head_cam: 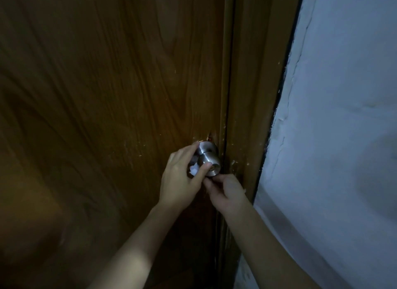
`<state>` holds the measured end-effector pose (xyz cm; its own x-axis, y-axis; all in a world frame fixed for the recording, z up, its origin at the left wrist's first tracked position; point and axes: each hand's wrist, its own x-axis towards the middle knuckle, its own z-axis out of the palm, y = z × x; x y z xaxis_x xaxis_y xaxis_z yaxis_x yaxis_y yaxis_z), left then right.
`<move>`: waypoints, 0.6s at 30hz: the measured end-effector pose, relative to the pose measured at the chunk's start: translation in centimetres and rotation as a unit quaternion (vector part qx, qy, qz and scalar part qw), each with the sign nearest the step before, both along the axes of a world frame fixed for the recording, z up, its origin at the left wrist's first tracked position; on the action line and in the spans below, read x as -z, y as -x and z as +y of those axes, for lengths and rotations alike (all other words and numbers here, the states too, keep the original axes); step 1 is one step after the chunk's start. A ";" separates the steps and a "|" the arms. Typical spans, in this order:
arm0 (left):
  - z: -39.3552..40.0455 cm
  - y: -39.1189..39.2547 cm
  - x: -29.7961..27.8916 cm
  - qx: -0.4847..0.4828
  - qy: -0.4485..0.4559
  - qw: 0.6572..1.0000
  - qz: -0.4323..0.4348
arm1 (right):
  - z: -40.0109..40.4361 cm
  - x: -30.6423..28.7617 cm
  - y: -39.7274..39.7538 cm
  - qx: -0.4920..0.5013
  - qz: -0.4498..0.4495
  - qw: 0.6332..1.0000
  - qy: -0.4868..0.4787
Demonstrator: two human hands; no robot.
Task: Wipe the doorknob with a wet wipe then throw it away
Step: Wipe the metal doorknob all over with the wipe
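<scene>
A round silver doorknob (208, 157) sticks out of the brown wooden door (96, 106), close to its right edge. My left hand (180, 181) wraps the knob's left side and presses a crumpled white wet wipe (194, 170) against it; only a small bit of the wipe shows between thumb and fingers. My right hand (227, 192) is just below the knob, fingers curled, fingertips touching the knob's underside. Whether the right hand grips anything is hidden by its fingers.
The wooden door frame (253, 95) runs down right of the knob, with chipped spots. A pale painted wall (339, 127) with cracks fills the right side. The scene is dim.
</scene>
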<state>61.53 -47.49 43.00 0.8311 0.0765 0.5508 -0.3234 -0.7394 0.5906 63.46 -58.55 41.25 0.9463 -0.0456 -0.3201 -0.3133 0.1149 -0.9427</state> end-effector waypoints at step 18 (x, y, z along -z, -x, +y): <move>1.2 -0.5 -0.7 0.087 -0.123 0.989 0.014 | 0.6 -2.5 0.2 0.096 0.097 0.923 -0.361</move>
